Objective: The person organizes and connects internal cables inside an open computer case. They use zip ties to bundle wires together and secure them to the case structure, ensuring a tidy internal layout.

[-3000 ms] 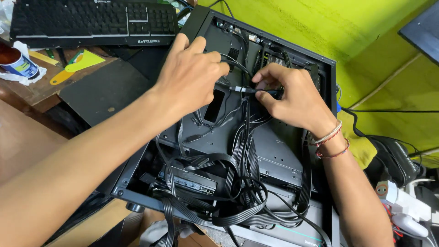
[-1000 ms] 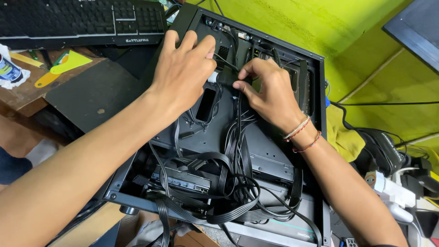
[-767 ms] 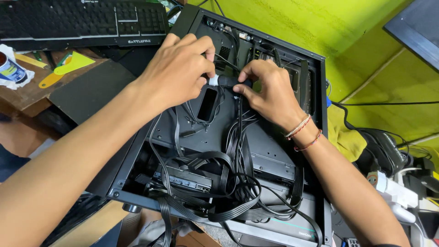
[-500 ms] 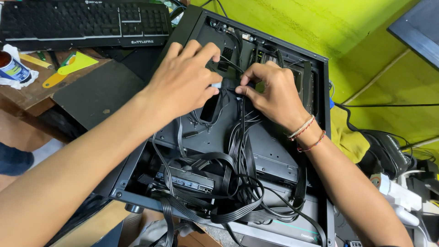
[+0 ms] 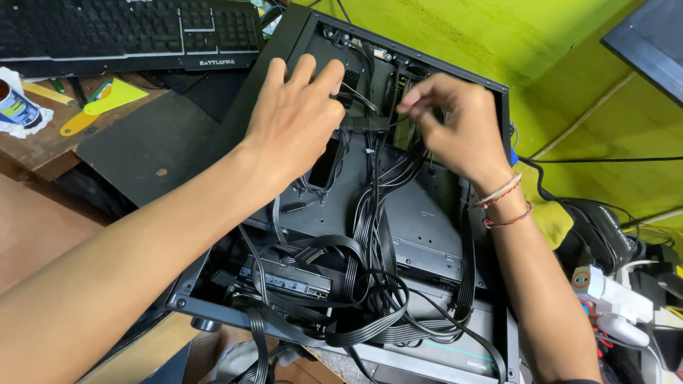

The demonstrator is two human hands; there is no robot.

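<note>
A black computer case (image 5: 498, 92) lies open on its side, full of black flat cables (image 5: 370, 235). My left hand (image 5: 299, 114) lies over the upper part of the case, fingers spread, its thumb side on one end of a short black cable connector (image 5: 371, 124). My right hand (image 5: 455, 121), with thread bands on the wrist, pinches at the connector's other end by the top edge of the case. What the fingertips grip there is partly hidden. A cable hangs straight down from the connector.
A black keyboard (image 5: 128, 32) lies at the top left on a wooden desk (image 5: 43, 142), with a yellow scraper (image 5: 107, 99) and a small tin (image 5: 16, 107). A black panel (image 5: 149, 146) leans by the case. Green wall behind; plugs and a power strip (image 5: 619, 299) at the right.
Both hands have shifted up toward the top edge of the case. They have drawn slightly apart, so the black connector now shows between them. The view has shifted a little.
</note>
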